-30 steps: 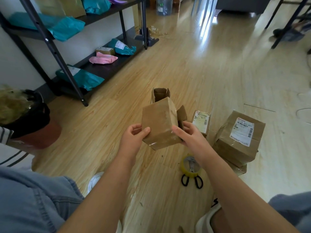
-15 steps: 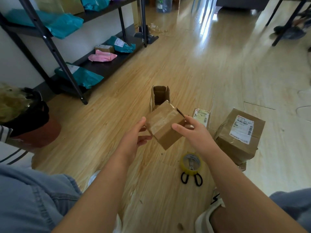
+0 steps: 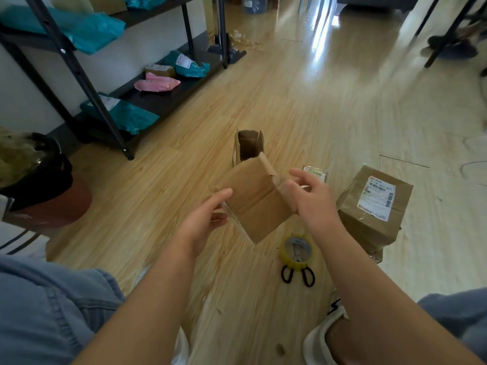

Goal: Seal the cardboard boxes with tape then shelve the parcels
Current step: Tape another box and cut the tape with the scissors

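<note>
on the left, the black shelf carries two teal bags on its bottom board, one pink bag and one small brown box toward its far end; more teal bags lie on the board above. the left hand grips the near-left corner of the cardboard box, which is held tilted above the floor, flaps untaped. one open box stands on the floor just behind it. the right hand clasps the box's right flap, thumb in front. one yellow tape roll rests on one pair of black scissors. on the right, a sealed parcel bears a white label with barcodes; its code looks like "0116 a03 805", blurred.
</note>
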{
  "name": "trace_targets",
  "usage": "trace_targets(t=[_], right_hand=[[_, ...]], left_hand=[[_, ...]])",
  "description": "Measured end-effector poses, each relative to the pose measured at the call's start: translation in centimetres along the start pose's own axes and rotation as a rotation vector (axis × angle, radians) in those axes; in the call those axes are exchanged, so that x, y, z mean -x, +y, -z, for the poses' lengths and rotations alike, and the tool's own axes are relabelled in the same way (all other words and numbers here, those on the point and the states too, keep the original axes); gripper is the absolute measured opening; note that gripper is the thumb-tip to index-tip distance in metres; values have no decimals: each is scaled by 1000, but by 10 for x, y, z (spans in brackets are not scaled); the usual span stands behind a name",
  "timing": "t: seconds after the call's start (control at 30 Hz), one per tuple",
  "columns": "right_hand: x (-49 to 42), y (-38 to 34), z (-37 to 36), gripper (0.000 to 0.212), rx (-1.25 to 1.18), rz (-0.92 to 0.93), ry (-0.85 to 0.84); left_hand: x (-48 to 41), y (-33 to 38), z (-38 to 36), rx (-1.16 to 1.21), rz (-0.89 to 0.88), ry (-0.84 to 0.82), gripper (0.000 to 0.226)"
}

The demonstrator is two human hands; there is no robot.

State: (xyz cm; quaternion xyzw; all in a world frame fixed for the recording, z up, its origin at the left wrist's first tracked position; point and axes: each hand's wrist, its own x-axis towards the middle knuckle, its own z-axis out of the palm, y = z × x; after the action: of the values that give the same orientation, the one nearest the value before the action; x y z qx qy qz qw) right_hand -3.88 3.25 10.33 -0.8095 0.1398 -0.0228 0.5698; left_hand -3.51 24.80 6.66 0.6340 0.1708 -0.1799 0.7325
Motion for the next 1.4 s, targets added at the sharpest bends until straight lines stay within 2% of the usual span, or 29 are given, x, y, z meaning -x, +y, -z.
trace_targets(t=[0.07,0.13,0.3,0.37,0.43,0.6,0.73,0.83,1.0,1.07,1.27,1.4], right_hand=[[-3,0,6,30,-17,17,103],[-6,3,9,34,-12,-15,106],[2,8,7,70,-87,-177,-180],[5,9,2,67,-134,-205,-249],[5,9,-1,62,-167,-229,-235],[6,12,-3,49,-225,-249,-252],[5,11,-3,69,-274,-211,-159],[2,7,5,61,-325,-193,-101],[2,6,8,33,-333,-215,-290],[-1,9,7,28,-350,-220,-328],[-4,18,7,36,-438,-208,-435],[-5,21,7,49,-491,-181,-495]], left_hand=[[0,1,2,114,23,34,33],[0,2,5,182,40,36,30],[1,5,0,243,71,19,41],[2,6,-5,226,78,21,50],[2,6,-8,179,73,39,55],[5,4,-18,52,10,25,41],[5,6,-22,43,-37,122,31],[4,7,-17,9,-60,158,40],[6,10,-24,-22,-109,201,41],[8,11,-23,-24,-113,239,51],[11,14,-22,-14,-107,267,52],[12,16,-22,49,-59,255,39]])
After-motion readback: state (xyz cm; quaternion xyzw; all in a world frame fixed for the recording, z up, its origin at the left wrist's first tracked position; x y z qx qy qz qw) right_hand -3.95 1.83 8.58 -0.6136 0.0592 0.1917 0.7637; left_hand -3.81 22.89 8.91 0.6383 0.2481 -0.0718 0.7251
